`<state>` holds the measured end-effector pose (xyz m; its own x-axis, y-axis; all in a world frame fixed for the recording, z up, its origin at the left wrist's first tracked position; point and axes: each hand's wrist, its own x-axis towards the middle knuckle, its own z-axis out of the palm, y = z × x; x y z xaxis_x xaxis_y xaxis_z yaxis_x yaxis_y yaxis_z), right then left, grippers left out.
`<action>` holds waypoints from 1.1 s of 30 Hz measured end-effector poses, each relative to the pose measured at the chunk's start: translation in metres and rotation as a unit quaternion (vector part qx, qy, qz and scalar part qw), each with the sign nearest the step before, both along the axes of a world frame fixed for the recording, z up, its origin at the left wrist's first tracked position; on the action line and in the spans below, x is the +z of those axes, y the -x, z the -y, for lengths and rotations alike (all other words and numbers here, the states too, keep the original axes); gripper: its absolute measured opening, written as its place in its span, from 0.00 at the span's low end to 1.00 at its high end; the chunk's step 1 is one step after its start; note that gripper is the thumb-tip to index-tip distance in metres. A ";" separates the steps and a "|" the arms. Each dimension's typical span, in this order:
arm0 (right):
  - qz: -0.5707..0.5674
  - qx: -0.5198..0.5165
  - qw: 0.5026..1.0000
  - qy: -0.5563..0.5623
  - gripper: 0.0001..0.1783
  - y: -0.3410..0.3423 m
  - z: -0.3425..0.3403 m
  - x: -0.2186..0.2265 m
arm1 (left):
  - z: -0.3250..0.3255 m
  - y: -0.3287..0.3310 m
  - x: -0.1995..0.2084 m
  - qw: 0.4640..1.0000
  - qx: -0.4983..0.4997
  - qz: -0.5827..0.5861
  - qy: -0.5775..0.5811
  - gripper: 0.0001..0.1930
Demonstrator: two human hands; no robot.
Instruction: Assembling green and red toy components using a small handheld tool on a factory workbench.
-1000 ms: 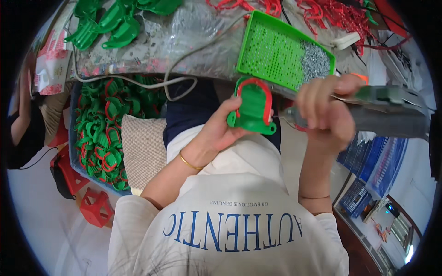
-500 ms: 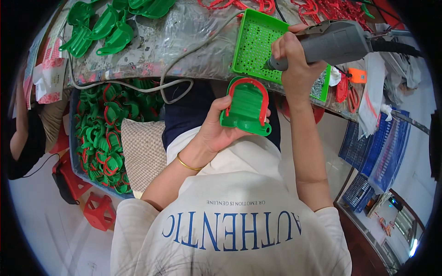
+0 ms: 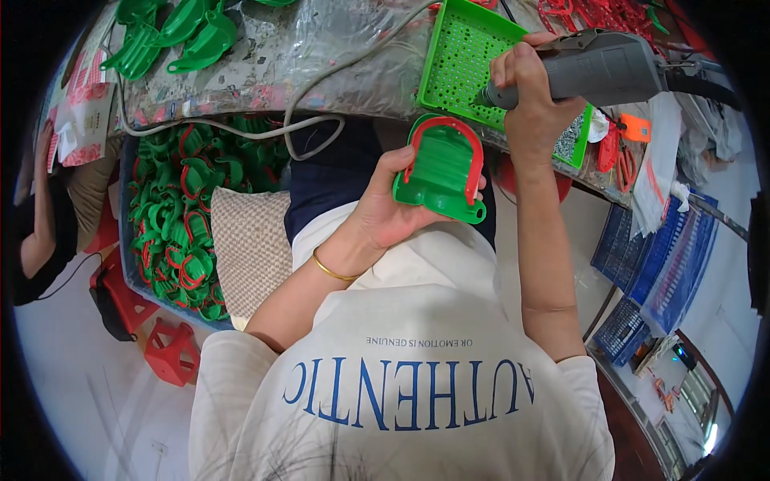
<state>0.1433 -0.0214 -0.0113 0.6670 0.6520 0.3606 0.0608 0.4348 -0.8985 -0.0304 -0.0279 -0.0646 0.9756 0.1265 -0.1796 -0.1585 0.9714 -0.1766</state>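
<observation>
My left hand is closed around a green plastic scoop-shaped part, thumb on its left side. A red U-shaped piece lies along the part's upper rim. My right hand grips a grey power screwdriver, held level with its nose pointing left. That nose hangs over the bright green perforated tray at the table's edge; whether it touches the tray I cannot tell. Small metal screws fill the tray's near right compartment, partly behind my right hand.
A blue bin heaped with green-and-red parts stands to my left, beside a woven cushion. Loose green parts lie at the table's far left. A grey cable loops over the edge. Red-handled scissors lie right; another person's arm shows far left.
The whole view has shifted slightly, so table and hands appear higher and further right. Both hands keep their grips, and the screwdriver's nose stays over the green tray.
</observation>
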 end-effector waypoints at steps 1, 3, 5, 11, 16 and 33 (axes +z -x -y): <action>-0.003 0.000 1.000 0.006 0.07 0.000 0.000 0.000 | 0.000 0.000 0.000 1.000 0.002 0.003 0.009 0.34; 0.000 -0.011 1.000 -0.002 0.08 0.003 0.001 0.007 | -0.001 -0.001 0.000 1.000 0.005 0.005 0.012 0.34; 0.002 -0.021 1.000 -0.011 0.10 0.004 0.005 0.018 | -0.002 -0.002 -0.001 1.000 0.008 0.006 0.013 0.34; -0.080 0.164 0.982 -0.042 0.12 0.027 0.013 0.057 | -0.001 -0.003 -0.002 0.999 0.003 0.032 0.026 0.34; -0.090 0.201 0.975 -0.017 0.11 0.056 0.016 0.058 | -0.001 0.001 0.007 1.000 0.020 -0.019 -0.010 0.30; -0.039 0.188 0.981 -0.002 0.11 0.070 0.021 0.052 | 0.000 0.006 0.010 0.998 0.028 -0.024 -0.044 0.30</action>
